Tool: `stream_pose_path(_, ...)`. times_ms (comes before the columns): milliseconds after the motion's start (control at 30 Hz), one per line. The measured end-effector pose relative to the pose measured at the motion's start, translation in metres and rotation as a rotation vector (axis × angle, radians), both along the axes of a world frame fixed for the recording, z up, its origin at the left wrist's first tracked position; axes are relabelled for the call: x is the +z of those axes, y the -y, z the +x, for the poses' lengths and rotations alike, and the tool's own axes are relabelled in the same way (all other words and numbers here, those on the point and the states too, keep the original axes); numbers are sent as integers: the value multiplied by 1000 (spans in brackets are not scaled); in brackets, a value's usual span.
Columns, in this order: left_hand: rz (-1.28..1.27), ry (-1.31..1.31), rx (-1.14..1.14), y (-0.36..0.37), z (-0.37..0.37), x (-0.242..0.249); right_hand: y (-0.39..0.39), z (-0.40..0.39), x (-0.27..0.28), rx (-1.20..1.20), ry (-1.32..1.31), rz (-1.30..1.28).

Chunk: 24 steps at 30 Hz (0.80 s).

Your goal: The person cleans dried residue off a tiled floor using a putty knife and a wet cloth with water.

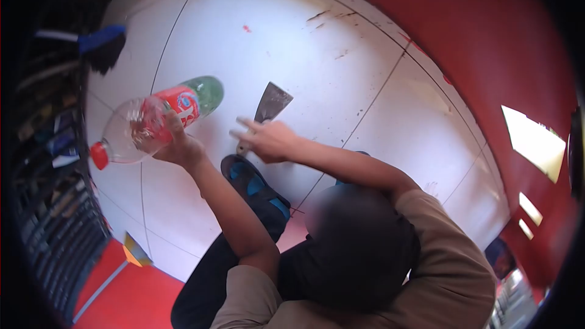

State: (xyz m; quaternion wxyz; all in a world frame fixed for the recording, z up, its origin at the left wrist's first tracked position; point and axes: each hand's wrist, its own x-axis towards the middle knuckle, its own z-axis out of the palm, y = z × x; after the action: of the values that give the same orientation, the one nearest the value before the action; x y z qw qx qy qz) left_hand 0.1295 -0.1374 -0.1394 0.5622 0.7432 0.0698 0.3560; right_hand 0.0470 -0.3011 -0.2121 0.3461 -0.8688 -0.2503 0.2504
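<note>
A blue brush (102, 41) lies on the white tiled floor (317, 67) beside a red wall (487, 42).

bottle (155, 122) left of scraper (268, 106), shoe (253, 186) below both, on floor (341, 42)

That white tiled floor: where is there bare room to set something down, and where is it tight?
The white tiled floor lies bare between the scraper and the red wall, apart from dirt marks. Another bare patch runs from the scraper's blade rightward along the tile seams. It is crowded low down, around the bottle, left hand, right hand and shoe.
</note>
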Motion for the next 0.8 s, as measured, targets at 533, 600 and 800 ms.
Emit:
stream_pose_path(533,112,-112,97,4,-9,-56,83,-30,-33,-387,323,46)
stream_pose_path(600,18,-161,169,22,-23,-55,95,-35,-29,-597,265,132)
stream_pose_path(800,-590,-1116,156,119,-92,-86,122,-33,17,-600,-35,-206)
